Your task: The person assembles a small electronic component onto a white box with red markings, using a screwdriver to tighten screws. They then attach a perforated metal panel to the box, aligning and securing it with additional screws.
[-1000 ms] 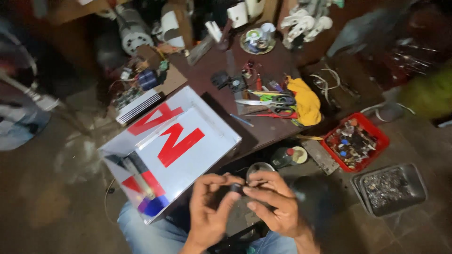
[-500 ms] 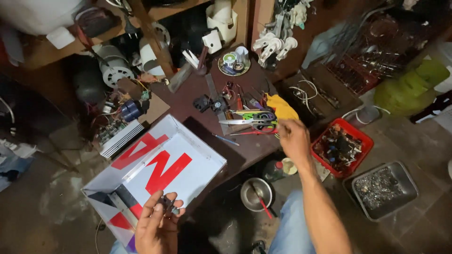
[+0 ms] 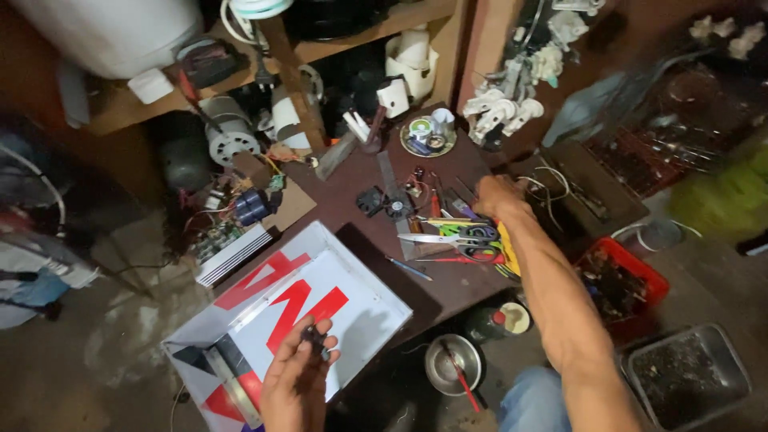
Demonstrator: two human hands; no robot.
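While a small dark part (image 3: 314,336) is pinched in the left hand (image 3: 292,382), the right hand (image 3: 498,198), half-closed over cluttered hand tools (image 3: 456,232) on the brown tabletop (image 3: 352,220), could be nicked by the scissors (image 3: 452,238).

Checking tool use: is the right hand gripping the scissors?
No, the right hand reaches past the scissors, which lie untouched on the table.

Cluttered workshop corner, dimly lit

A dark brown worktable (image 3: 352,212) stands before wooden shelves (image 3: 400,20) crammed with motors and white plastic parts; the stained concrete floor (image 3: 96,360) holds a red crate (image 3: 644,272) and a grey metal tray (image 3: 724,360).
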